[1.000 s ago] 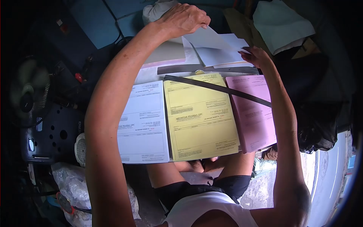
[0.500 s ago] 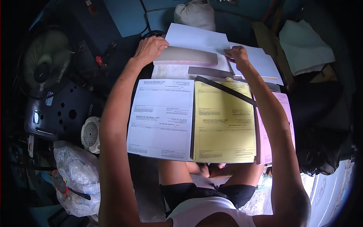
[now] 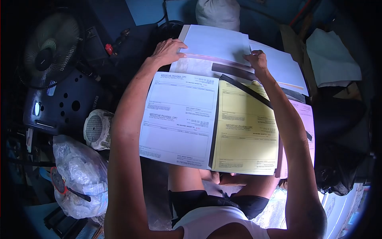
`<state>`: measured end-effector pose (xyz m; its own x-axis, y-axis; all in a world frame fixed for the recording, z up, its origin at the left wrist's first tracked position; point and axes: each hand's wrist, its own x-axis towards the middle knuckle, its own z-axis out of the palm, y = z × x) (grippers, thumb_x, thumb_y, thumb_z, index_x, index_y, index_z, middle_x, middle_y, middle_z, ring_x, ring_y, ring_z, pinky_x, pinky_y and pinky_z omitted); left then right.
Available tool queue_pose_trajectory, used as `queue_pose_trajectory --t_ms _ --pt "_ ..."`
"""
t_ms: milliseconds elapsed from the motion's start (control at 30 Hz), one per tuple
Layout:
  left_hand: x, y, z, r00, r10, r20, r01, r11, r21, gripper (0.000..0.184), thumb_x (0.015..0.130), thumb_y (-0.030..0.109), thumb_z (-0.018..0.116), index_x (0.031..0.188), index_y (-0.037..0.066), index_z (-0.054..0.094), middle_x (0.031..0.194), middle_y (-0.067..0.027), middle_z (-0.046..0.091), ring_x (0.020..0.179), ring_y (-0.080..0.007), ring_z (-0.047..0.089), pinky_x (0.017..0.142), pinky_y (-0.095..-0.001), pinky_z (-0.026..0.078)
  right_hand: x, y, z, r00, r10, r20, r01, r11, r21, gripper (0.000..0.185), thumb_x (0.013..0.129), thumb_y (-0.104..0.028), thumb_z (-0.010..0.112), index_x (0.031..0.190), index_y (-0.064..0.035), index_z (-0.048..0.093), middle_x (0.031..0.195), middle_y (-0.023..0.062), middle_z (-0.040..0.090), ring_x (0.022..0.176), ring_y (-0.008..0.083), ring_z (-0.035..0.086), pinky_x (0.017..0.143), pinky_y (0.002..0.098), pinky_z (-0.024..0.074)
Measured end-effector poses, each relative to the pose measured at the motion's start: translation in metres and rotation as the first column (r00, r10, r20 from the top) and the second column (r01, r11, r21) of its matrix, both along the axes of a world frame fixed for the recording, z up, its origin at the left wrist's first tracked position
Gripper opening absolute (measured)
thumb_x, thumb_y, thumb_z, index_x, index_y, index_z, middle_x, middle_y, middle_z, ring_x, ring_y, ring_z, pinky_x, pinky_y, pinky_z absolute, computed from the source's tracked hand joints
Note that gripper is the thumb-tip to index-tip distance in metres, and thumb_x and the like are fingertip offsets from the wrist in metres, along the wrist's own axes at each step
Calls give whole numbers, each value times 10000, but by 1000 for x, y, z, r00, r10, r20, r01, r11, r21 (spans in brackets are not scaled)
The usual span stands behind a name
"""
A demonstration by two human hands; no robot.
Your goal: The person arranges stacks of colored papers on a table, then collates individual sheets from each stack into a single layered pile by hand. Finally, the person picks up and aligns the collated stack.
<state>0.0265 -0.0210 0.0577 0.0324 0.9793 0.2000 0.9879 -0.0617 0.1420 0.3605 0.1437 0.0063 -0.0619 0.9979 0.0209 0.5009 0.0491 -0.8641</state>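
Observation:
At the far side of the work surface lies a pad of white paper (image 3: 217, 42) with pinkish layers along its near edge. My left hand (image 3: 169, 51) grips the pad's left edge, thumb toward the near corner. At the opposite near corner, my right hand (image 3: 256, 60) pinches the paper between bent fingers and thumb. Nearer to me are stacks of printed receipt forms: white (image 3: 179, 115), yellow (image 3: 246, 147) and pink (image 3: 306, 119). A dark flat bar (image 3: 246, 91) slants across the top of the yellow forms, partly hidden by my right forearm.
More white sheets (image 3: 278, 65) lie right of the pad. A dark strip (image 3: 232, 71) sits just in front of it. On the left stand a fan (image 3: 45, 59) and a plastic bag (image 3: 81, 171); a white sack (image 3: 218, 15) is at the back.
The white top paper has come down toward me over the grey surface that showed before. My hands have stayed at its two sides. The whole view has shifted slightly.

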Motion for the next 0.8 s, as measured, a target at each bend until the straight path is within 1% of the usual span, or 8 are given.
queue_pose_trajectory --t_ms 233,367,433,567,600,700,733,800 --pt "-4 4 -3 999 -9 52 7 999 39 352 839 297 823 1153 143 783 1262 -62 711 1185 -301 655 1066 -431 512 -1 11 -11 1000 4 -6 -3 998 60 631 750 -294 878 1218 16 591 1039 157 699 889 236 683 782 359 559" --pt "0 2 0 998 1 66 -4 999 39 347 825 278 834 1138 136 786 1219 -56 723 1134 -302 678 1022 -417 536 -3 0 5 1000 1 -7 -1 1000 1 675 793 -252 858 1304 58 545 1025 147 697 828 211 635 683 358 534" --pt "0 2 -4 998 25 59 -28 998 61 341 823 271 837 1129 131 788 1215 -53 727 1125 -298 685 1008 -411 543 2 -4 10 997 -16 78 12 999 53 649 778 -331 856 1256 14 583 1098 179 713 976 268 703 853 363 555" --pt "-10 10 -16 996 -18 87 7 992 123 318 833 237 827 1119 105 783 1182 -79 735 1101 -313 693 1012 -415 521 45 -38 50 916 201 348 -319 890 325 483 829 -255 822 1188 14 641 1020 158 775 899 266 755 845 348 585" --pt "-11 10 -16 994 -36 102 23 992 124 325 828 226 828 1122 97 779 1177 -83 734 1094 -316 692 996 -421 523 63 -52 63 912 179 370 -305 898 317 483 829 -255 822 1188 14 641 1020 158 775 899 266 755 845 348 585" --pt "-17 15 -27 997 -32 66 19 982 189 312 832 214 835 1121 109 786 1174 -89 737 1121 -312 685 1005 -429 533 107 -99 89 670 407 622 -576 812 90 377 852 -179 809 1138 26 675 983 161 765 908 257 750 852 361 593" --pt "-15 16 -26 992 12 126 -26 993 112 315 834 214 839 1126 107 787 1239 -92 725 1171 -312 669 1029 -431 526 124 -111 93 571 477 668 -623 782 -27 357 846 -150 823 1138 -2 680 1004 154 758 943 249 747 860 374 608" --pt "-14 17 -26 994 8 110 -19 994 105 326 833 237 844 1127 109 788 1259 -89 720 1180 -307 666 1040 -438 520 149 -138 94 473 512 717 -616 774 -146 417 802 -146 854 1154 -11 676 1074 156 737 1035 265 721 953 401 587"
